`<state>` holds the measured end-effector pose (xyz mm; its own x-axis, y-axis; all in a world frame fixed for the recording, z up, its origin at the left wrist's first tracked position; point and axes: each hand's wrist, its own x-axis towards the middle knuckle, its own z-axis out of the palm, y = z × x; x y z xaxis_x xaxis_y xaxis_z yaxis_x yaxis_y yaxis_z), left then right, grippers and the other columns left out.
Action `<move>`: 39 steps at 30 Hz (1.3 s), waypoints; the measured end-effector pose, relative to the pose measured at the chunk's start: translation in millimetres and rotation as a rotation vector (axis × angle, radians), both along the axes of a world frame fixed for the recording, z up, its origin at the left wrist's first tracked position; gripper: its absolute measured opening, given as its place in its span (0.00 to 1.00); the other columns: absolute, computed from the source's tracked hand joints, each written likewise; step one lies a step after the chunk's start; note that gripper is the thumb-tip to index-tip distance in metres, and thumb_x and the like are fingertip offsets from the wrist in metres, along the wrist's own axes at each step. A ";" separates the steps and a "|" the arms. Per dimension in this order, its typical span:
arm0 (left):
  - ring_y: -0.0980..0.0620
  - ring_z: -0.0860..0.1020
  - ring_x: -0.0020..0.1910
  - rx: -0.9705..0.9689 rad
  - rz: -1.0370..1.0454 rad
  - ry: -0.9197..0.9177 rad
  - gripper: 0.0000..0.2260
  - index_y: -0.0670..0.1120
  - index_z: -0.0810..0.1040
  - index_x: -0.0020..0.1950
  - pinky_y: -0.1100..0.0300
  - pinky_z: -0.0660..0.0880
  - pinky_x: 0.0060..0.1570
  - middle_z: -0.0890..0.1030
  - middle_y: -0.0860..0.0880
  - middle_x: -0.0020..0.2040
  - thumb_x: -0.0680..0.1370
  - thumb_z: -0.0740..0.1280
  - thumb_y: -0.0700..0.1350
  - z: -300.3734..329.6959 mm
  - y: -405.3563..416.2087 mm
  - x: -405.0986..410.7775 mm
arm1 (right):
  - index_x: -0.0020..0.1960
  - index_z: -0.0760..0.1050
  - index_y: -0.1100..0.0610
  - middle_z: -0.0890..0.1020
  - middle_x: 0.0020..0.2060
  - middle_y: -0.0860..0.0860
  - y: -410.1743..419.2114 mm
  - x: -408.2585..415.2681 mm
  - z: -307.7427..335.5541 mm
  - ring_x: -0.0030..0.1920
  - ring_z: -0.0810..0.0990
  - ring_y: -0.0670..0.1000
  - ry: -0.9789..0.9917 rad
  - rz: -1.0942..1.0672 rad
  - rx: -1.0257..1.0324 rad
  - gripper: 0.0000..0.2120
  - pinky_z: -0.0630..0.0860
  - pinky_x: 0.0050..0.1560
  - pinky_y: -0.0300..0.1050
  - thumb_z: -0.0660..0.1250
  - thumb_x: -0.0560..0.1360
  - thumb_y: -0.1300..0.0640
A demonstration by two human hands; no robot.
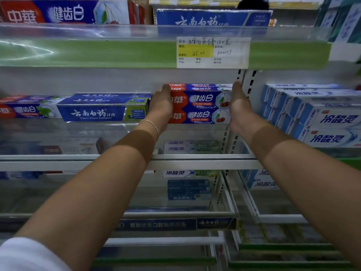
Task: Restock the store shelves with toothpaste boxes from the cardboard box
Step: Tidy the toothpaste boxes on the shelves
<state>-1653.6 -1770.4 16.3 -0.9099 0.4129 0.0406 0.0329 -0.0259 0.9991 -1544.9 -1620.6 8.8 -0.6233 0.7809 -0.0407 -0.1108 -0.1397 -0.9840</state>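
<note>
Sliding a stack of red-and-blue toothpaste boxes [201,105] onto the middle shelf [78,126] is the step in hand, judging by how both arms are reaching in. The left hand [161,103] is lying flat against the stack's left end and the right hand [239,103] against its right end, fingers straight and pointing toward the back, so the stack is being squeezed between two open palms rather than gripped by curled fingers.

To do this well, the palms should be pressing evenly so the upper and lower boxes are travelling together and their printed faces are staying flush with the front. The left edge should be going in just beside the blue Yunnan Baiyao boxes [101,108] without nudging them, and the right edge should be staying clear of the perforated shelf upright [242,79].

The stack is sitting directly between the two hands, touching both, under the green price rail [97,53]. The cardboard box is not showing in this view.
</note>
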 end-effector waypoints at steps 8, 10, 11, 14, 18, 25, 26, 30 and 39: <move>0.48 0.80 0.47 -0.044 0.004 0.020 0.15 0.50 0.72 0.52 0.52 0.77 0.49 0.80 0.46 0.51 0.83 0.52 0.58 2.9 -2.2 3.0 | 0.45 0.77 0.53 0.85 0.32 0.50 -4.4 5.4 5.5 0.37 0.85 0.52 -0.044 -0.009 0.048 0.24 0.82 0.47 0.50 0.52 0.81 0.36; 0.50 0.79 0.46 -0.064 0.008 0.057 0.17 0.49 0.71 0.57 0.55 0.76 0.46 0.79 0.46 0.53 0.83 0.51 0.58 4.4 -4.0 4.6 | 0.46 0.77 0.53 0.85 0.32 0.51 -5.6 8.3 7.9 0.35 0.85 0.52 -0.058 -0.011 0.052 0.24 0.82 0.44 0.48 0.53 0.81 0.37; 0.50 0.79 0.46 -0.064 0.011 0.072 0.17 0.49 0.70 0.59 0.55 0.75 0.45 0.79 0.47 0.54 0.83 0.52 0.59 5.5 -5.7 6.4 | 0.47 0.77 0.53 0.86 0.32 0.51 -8.3 11.9 9.8 0.35 0.86 0.51 -0.061 -0.007 0.063 0.23 0.81 0.42 0.47 0.53 0.81 0.37; 0.46 0.77 0.54 -0.073 0.033 0.133 0.26 0.48 0.63 0.72 0.48 0.76 0.55 0.74 0.45 0.64 0.81 0.53 0.64 7.8 -12.4 9.7 | 0.54 0.76 0.53 0.87 0.39 0.52 -16.4 19.3 15.2 0.40 0.87 0.53 -0.062 -0.051 0.086 0.22 0.82 0.48 0.52 0.55 0.80 0.36; 0.42 0.69 0.68 -0.194 0.094 0.357 0.31 0.46 0.52 0.79 0.43 0.71 0.65 0.63 0.41 0.74 0.81 0.51 0.62 15.9 -18.1 19.3 | 0.71 0.68 0.52 0.79 0.63 0.54 -21.2 30.1 19.1 0.60 0.80 0.57 -0.074 -0.149 0.157 0.35 0.75 0.64 0.61 0.59 0.72 0.32; 0.45 0.71 0.61 -0.264 0.088 0.753 0.19 0.40 0.70 0.64 0.58 0.63 0.57 0.73 0.39 0.63 0.84 0.53 0.53 31.7 -9.7 84.6 | 0.72 0.69 0.54 0.75 0.67 0.53 -44.9 67.9 33.1 0.65 0.74 0.54 -0.105 -0.243 0.579 0.22 0.69 0.62 0.45 0.56 0.82 0.46; 0.47 0.70 0.62 -0.262 0.049 0.767 0.19 0.41 0.70 0.67 0.60 0.61 0.57 0.72 0.40 0.65 0.84 0.52 0.52 32.9 -7.2 97.1 | 0.73 0.69 0.54 0.75 0.68 0.52 -46.7 72.7 36.0 0.66 0.73 0.53 -0.104 -0.249 0.601 0.22 0.69 0.66 0.47 0.56 0.82 0.46; 0.46 0.64 0.73 -0.299 -0.040 0.874 0.23 0.41 0.64 0.75 0.61 0.58 0.68 0.67 0.42 0.75 0.85 0.52 0.53 38.0 8.2 142.9 | 0.72 0.71 0.55 0.74 0.69 0.52 -43.7 94.8 45.4 0.68 0.73 0.53 -0.120 -0.264 0.627 0.20 0.68 0.69 0.46 0.56 0.83 0.49; 0.46 0.67 0.71 -0.260 -0.127 0.874 0.20 0.43 0.68 0.73 0.64 0.59 0.65 0.70 0.43 0.72 0.85 0.52 0.50 35.1 69.7 222.3 | 0.66 0.75 0.53 0.78 0.65 0.51 15.6 183.2 50.7 0.63 0.75 0.51 -0.148 -0.211 0.709 0.16 0.66 0.56 0.36 0.57 0.83 0.49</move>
